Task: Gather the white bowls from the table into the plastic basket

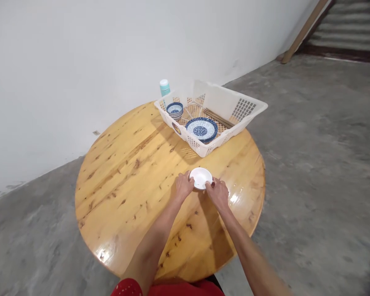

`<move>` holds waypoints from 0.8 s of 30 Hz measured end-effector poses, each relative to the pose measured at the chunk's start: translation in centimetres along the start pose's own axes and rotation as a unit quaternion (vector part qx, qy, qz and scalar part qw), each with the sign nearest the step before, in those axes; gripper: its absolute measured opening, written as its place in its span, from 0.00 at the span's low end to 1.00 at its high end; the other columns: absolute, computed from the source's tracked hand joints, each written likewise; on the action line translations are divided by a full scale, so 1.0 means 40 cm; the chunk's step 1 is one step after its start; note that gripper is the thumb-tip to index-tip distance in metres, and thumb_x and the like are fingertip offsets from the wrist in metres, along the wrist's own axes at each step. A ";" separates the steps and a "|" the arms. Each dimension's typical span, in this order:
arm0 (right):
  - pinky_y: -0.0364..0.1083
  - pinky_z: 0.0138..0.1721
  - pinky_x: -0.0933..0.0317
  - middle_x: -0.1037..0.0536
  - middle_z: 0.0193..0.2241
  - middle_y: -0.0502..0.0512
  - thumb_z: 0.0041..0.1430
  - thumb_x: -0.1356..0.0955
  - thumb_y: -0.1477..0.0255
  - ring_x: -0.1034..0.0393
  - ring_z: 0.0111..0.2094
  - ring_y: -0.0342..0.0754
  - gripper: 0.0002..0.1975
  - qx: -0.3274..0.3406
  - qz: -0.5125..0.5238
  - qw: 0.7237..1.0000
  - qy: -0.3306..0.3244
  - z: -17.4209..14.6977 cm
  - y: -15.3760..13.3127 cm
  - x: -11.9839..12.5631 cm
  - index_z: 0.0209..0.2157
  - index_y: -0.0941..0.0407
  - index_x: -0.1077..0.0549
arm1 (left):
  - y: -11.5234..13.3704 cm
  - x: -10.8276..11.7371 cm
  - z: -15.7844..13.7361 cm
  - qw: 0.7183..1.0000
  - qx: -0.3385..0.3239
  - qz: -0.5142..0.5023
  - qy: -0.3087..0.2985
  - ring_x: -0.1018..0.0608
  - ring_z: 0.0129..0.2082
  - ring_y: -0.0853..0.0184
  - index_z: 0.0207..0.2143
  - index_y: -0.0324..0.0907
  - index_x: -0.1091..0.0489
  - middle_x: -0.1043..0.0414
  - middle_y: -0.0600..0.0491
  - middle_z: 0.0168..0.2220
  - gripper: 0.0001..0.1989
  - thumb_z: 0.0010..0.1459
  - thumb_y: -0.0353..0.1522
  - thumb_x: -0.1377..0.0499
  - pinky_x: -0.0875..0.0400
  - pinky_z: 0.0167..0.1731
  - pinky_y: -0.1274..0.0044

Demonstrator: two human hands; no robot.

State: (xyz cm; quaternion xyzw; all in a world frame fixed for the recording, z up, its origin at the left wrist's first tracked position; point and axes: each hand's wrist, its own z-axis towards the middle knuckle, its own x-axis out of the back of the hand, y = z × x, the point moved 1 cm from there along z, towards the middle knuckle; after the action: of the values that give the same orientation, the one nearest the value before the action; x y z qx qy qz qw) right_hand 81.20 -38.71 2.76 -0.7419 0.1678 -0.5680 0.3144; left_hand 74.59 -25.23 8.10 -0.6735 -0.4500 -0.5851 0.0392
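Fingers [191,181] of both hands grip white dish [201,178] | round table [135,164]

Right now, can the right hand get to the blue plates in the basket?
Probably yes: the right hand grips the white dish, but bare table lies between it and the blue plates in the open basket.

A bare home room: concrete floor [311,135], round wooden table [126,176], staircase [345,28].

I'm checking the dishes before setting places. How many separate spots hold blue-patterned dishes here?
2. A blue-patterned bowl sits at the basket's far left corner; a stack of blue-patterned plates lies in its near part. Each may be a stack hiding more dishes underneath.
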 end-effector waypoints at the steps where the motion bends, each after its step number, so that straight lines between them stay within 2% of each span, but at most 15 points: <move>1: 0.51 0.47 0.37 0.24 0.38 0.67 0.58 0.38 0.64 0.29 0.43 0.58 0.25 -0.007 0.023 1.000 -0.002 0.003 0.004 -0.003 0.49 0.65 0.22 | -0.003 -0.002 0.003 1.000 0.000 -0.005 -0.004 0.24 0.54 0.53 0.57 0.41 0.27 0.24 0.40 0.52 0.21 0.67 0.36 0.50 0.31 0.54 0.67; 6: 0.50 0.43 0.34 0.22 0.33 0.64 0.54 0.36 0.63 0.27 0.39 0.58 0.19 -0.025 0.123 0.992 -0.027 0.023 0.007 -0.016 0.38 0.61 0.20 | -0.002 -0.015 0.017 0.994 0.018 -0.076 -0.080 0.21 0.51 0.56 0.53 0.36 0.27 0.21 0.40 0.50 0.20 0.68 0.35 0.52 0.28 0.53 0.68; 11: 0.48 0.34 0.32 0.21 0.30 0.62 0.54 0.36 0.59 0.25 0.34 0.56 0.22 -0.022 0.156 0.987 -0.045 -0.017 0.021 -0.014 0.39 0.60 0.21 | -0.008 -0.012 -0.029 0.993 0.028 -0.093 -0.070 0.22 0.51 0.54 0.51 0.36 0.27 0.22 0.38 0.51 0.20 0.68 0.37 0.52 0.29 0.54 0.68; 15: 0.49 0.32 0.32 0.19 0.33 0.64 0.50 0.34 0.51 0.26 0.34 0.57 0.27 -0.054 0.227 0.971 -0.051 -0.129 0.050 -0.005 0.39 0.60 0.23 | -0.052 -0.025 -0.127 0.984 0.028 -0.159 -0.077 0.22 0.49 0.56 0.49 0.36 0.29 0.24 0.39 0.51 0.17 0.66 0.36 0.51 0.28 0.52 0.68; 19: 0.51 0.34 0.32 0.19 0.33 0.64 0.45 0.33 0.46 0.25 0.33 0.58 0.30 -0.097 0.221 0.968 -0.064 -0.281 0.069 0.025 0.37 0.59 0.25 | -0.117 -0.059 -0.250 0.956 0.032 -0.265 -0.124 0.23 0.45 0.60 0.54 0.39 0.36 0.24 0.44 0.49 0.18 0.64 0.36 0.49 0.27 0.47 0.70; 24: 0.51 0.34 0.31 0.19 0.32 0.62 0.42 0.31 0.44 0.24 0.32 0.58 0.32 -0.138 0.232 0.960 -0.074 -0.454 0.080 0.059 0.38 0.57 0.27 | -0.179 -0.076 -0.400 0.935 -0.026 -0.306 -0.179 0.24 0.45 0.61 0.58 0.39 0.39 0.25 0.44 0.50 0.21 0.65 0.35 0.51 0.27 0.47 0.70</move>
State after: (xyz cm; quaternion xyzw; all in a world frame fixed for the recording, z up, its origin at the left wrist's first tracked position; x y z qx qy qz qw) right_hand 65.05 -47.55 5.24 -0.7587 0.3881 -0.3944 0.3438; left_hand 58.16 -31.97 7.20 -0.5978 -0.6186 -0.4497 -0.2403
